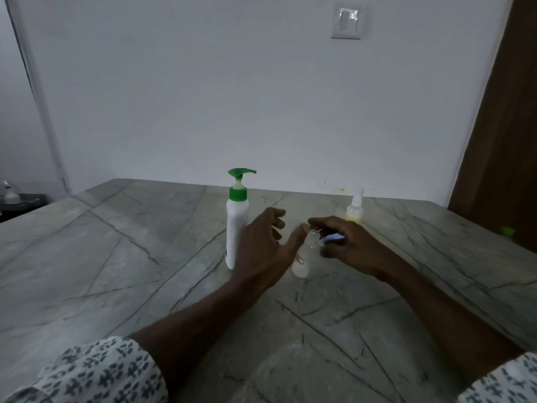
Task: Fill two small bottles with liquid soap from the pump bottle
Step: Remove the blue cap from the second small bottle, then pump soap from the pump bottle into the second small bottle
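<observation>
The white pump bottle [236, 228] with a green pump head stands upright on the stone table [116, 257]. Just right of it a small clear bottle [302, 258] tilts, its open neck leaning right. My left hand [261, 248] is beside it with fingers spread, the thumb by the bottle's neck. My right hand [348, 247] pinches the bottle's cap [334, 237], a blurred whitish-blue piece with a thin tube, right at the neck. A second small bottle [355, 209] with yellowish liquid and a white spray top stands behind my right hand.
The table meets a white wall at the back, with a light switch [347, 21] high up. A brown door [505, 126] is at the right. A small green object [507, 231] lies near the table's right edge. Dark furniture [20, 199] is at the far left.
</observation>
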Tool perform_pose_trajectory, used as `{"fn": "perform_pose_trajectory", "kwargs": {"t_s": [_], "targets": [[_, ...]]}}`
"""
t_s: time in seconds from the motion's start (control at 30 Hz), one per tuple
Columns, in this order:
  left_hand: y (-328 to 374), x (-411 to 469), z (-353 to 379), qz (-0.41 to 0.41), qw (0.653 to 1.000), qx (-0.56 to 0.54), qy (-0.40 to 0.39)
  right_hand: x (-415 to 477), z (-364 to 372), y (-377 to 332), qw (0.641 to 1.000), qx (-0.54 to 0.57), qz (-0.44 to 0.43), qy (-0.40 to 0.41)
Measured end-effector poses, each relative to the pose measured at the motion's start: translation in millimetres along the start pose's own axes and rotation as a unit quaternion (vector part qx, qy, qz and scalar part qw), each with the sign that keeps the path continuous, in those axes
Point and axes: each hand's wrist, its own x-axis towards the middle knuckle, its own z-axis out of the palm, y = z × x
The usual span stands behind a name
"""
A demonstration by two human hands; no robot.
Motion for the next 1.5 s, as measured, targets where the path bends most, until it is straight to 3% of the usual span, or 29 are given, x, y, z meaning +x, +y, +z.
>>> {"fn": "perform_pose_trajectory", "kwargs": {"t_s": [0.13,0.23,0.3,0.4,0.47,0.57,0.77,0.9,1.0,1.13,1.37,1.5], "targets": [[11,2,-10,0.146,0.982,-0.017,0.114,-5,19,-17,0.998,0.027,0.019,-0.051],[16,11,-21,0.169,0.969,-0.018,0.18,-6,29,-19,0.999,0.012,-0.002,-0.035],[13,20,-30,0.104,0.959,-0.024,0.264,-5,36,-21,0.999,0.013,-0.012,-0.03],[2,33,-47,-0.132,0.923,-0.132,0.335,-3,46,-25,0.999,-0.034,-0.018,-0.033],[-15,36,-53,-0.206,0.911,-0.152,0.323,1,50,-32,0.998,-0.043,-0.009,-0.04],[-33,35,-54,-0.225,0.919,-0.195,0.259,11,56,-53,0.998,-0.057,0.01,-0.037],[-22,27,-39,-0.088,0.978,-0.15,0.112,26,88,-61,0.959,-0.273,0.043,-0.064],[-13,30,-44,-0.03,0.994,-0.085,0.07,24,74,-60,0.977,-0.193,0.09,-0.026],[-9,42,-52,0.009,0.996,-0.02,0.086,18,53,-53,0.987,-0.111,0.116,0.022],[-4,59,-54,0.011,0.995,0.052,0.079,10,40,-51,0.987,-0.023,0.135,0.089],[-12,58,-30,0.002,0.994,0.058,0.091,11,47,-54,0.989,-0.005,0.094,0.11],[-17,57,-28,0.053,0.992,0.085,0.082,12,52,-50,0.99,-0.001,0.097,0.099]]}}
